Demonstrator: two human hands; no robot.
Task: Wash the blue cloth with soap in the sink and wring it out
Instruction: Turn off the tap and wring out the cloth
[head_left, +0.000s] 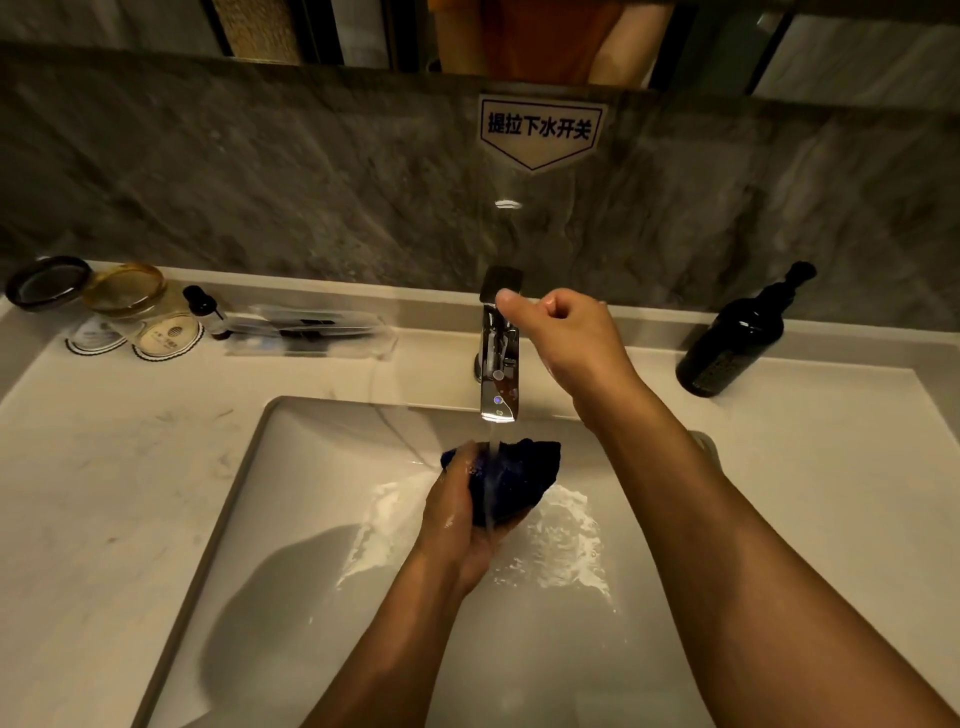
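Note:
The blue cloth (511, 480) is bunched into a wet ball over the white sink (291, 467). My left hand (457, 512) grips it from the left and below. Water runs from the chrome faucet (497, 364) straight onto the cloth and my fingers. My right hand (566, 332) is up at the faucet, fingers curled, thumb resting on the top of the faucet's handle (501, 283). White foam lies on the basin floor to both sides of the cloth.
A dark pump bottle (737, 338) stands on the counter at the right. At the back left are a glass jar (135, 299), a dark lid (47, 283), a small dropper bottle (205, 312) and a clear tray (311, 332). A grey stone wall with a sign rises behind.

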